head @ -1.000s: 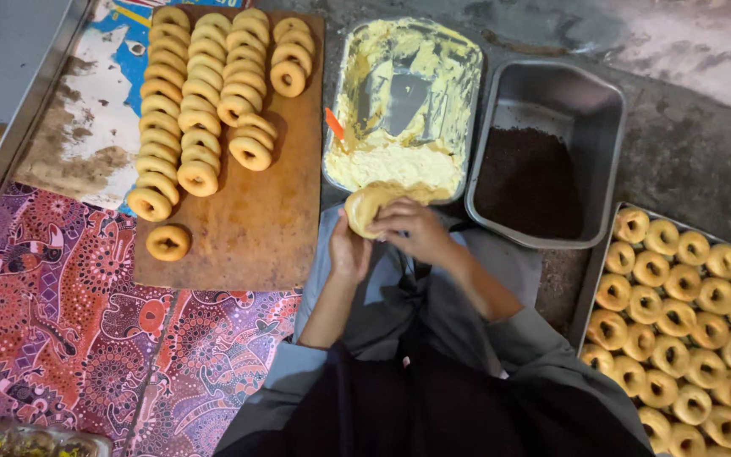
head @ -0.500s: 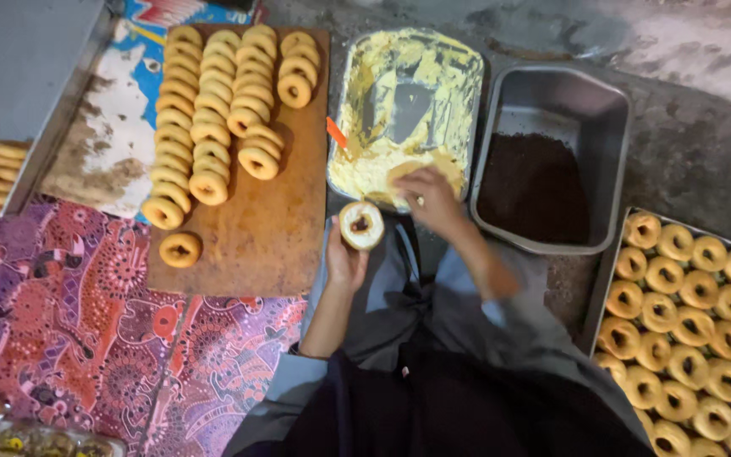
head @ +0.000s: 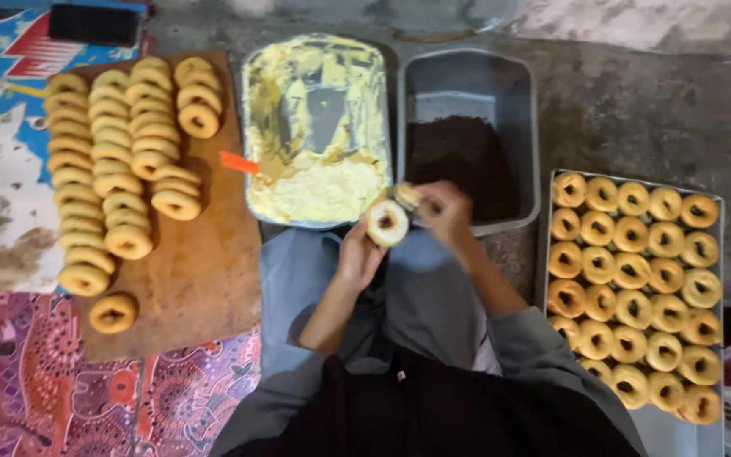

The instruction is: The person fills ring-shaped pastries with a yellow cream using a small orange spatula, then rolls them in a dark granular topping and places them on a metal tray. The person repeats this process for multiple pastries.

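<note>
Bottom centre of frame: person's dark top and grey apron. Just above it, left hand (head: pixel 357 258) grips a cream-covered doughnut (head: pixel 387 223) from below, fingers curled round its edge, hole facing the camera. Right hand (head: pixel 443 211) is just right of it, touching or nearly so, fingers pinched on a small lump of cream (head: pixel 408 195) at the doughnut's upper right edge; can't tell if there's a tool in that hand, it's blurred. Doughnut sits centre frame, in front of the near rim of the two tubs. Lower right: metal tray (head: pixel 718 203) packed with plain doughnuts (head: pixel 632 271) in neat rows, roughly full. Left: wooden board (head: pixel 213 279) on a patterned mat (head: pixel 19 372), carrying three overlapping rows of doughnuts (head: pixel 112 169) plus one loose doughnut (head: pixel 112 312) near the board's lower left. Upper centre: rectangular metal tub (head: pixel 251 101), yellow cream (head: pixel 319 182) heaped at its near end and smeared thin up the walls, bare metal showing mid-tub; orange handle (head: pixel 239 162) sticks out over its left rim. Right beside it, touching: grey tub (head: pixel 467 72) with dark brown sprinkles (head: pixel 463 156) piled at the near half, far half bare. Top left corner: dark flat object (head: pixel 93 24), can't identify.
</note>
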